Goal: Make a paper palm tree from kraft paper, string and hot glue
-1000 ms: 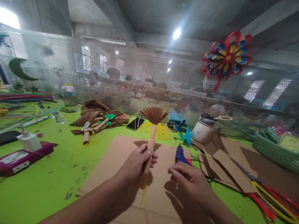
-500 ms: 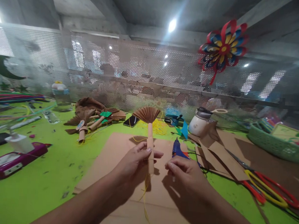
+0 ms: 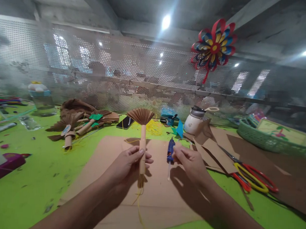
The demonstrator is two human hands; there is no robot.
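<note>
Currently, in the head view, gripping a pleated paper fan [image 3: 143,137] at the center of the frame, pressing the left hand's [image 3: 127,162] thumb and fingers onto its rolled handle. Right of center, pinching a blue glue gun [image 3: 170,149] in the right hand's [image 3: 191,161] curled fingers, pointing its nozzle upward. Showing yellow string [image 3: 138,195] trailing from the fan's lower end, over brown cardboard [image 3: 99,173] at lower center.

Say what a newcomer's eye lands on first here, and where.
Probably the red, blue and yellow flower ornament at upper right, vivid against the grey perforated screen. Next, the pleated brown fan, upright in the left hand near the centre. Then the blue glue gun, right of the fan, beside the right hand's fingers.
</note>
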